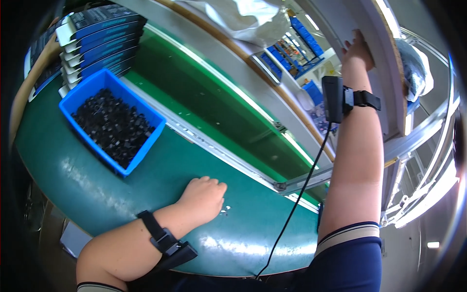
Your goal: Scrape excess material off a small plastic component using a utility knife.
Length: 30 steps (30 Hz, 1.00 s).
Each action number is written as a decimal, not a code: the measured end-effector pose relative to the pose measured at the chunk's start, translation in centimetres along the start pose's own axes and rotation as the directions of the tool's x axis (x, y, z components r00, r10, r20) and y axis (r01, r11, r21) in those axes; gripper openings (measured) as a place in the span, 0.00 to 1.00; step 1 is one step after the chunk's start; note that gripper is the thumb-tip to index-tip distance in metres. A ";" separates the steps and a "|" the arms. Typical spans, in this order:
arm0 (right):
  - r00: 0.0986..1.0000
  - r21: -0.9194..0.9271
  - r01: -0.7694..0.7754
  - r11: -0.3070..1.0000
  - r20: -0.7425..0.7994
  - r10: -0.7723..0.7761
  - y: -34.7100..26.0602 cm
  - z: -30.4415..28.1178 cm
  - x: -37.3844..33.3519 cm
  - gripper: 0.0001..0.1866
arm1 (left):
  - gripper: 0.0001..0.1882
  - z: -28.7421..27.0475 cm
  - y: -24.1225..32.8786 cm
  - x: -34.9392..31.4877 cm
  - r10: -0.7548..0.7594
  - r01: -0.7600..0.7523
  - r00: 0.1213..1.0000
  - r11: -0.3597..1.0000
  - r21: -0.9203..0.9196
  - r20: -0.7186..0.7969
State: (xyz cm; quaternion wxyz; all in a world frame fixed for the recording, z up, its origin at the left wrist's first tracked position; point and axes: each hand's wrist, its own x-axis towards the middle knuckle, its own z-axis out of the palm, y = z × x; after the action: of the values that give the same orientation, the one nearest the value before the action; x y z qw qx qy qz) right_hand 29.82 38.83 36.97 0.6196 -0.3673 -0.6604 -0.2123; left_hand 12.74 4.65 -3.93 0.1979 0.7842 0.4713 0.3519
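Note:
My left hand rests closed on the green tabletop, knuckles up; the inside of the fist is hidden. Beside it lie a few tiny white bits. My right hand is raised high at the upper right, next to a pale shelf panel. Its fingers are stretched and apart, and no object shows in it. Whether it touches the panel I cannot tell. A black device is strapped to my right wrist, with a cable hanging down; another black strap circles my left forearm.
A blue bin of small black parts stands at the left. Behind it is a stack of dark blue boxes, with another person's arm alongside. A green channel crosses behind the table. White plastic sheeting lies above.

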 end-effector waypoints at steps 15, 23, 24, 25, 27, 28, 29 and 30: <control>0.934 -0.500 0.254 0.828 -0.094 -0.343 -6.5 0.0 -5.4 0.31 | 0.04 0.2 -0.8 -0.2 -0.071 0.071 0.998 0.997 -0.013 0.001; 0.985 -0.588 0.157 0.793 0.036 -0.169 -4.9 1.0 -5.7 0.26 | 0.04 -0.1 -1.2 0.2 -0.081 0.082 0.997 0.996 -0.042 0.019; 0.988 -0.589 0.156 0.793 0.078 -0.137 -6.3 1.1 -7.3 0.22 | 0.04 -0.2 -1.4 -0.2 -0.069 0.069 0.998 0.997 -0.033 0.014; 0.935 -0.815 0.304 0.494 0.157 -0.317 -1.4 1.2 -4.6 0.23 | 0.04 -0.3 -0.7 0.2 -0.037 0.038 0.999 0.998 -0.047 0.023; 0.916 -0.810 0.397 0.432 0.317 -0.246 -3.1 1.0 -9.7 0.27 | 0.04 -0.4 -0.8 0.0 -0.074 0.074 0.997 0.997 -0.035 0.013; 0.960 -0.703 0.271 0.658 0.249 -0.129 -3.7 0.5 -10.6 0.28 | 0.04 -0.4 -0.8 0.0 -0.073 0.074 0.997 0.997 -0.033 0.025; 0.990 -0.579 -0.045 0.814 0.085 0.115 -3.3 0.7 -10.9 0.25 | 0.04 -0.3 -0.6 -0.1 -0.071 0.073 0.996 0.997 -0.037 0.044; 0.995 -0.508 -0.023 0.861 0.075 0.071 -2.9 0.1 -10.5 0.25 | 0.05 -0.2 -0.4 0.0 -0.065 0.066 0.997 0.997 -0.035 0.047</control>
State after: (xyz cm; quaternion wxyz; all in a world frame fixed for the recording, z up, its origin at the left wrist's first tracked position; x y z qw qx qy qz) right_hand 27.21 34.70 27.26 0.4759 -0.5421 -0.5998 -0.3462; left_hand 12.31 4.87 -4.07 0.2345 0.7724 0.4856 0.3355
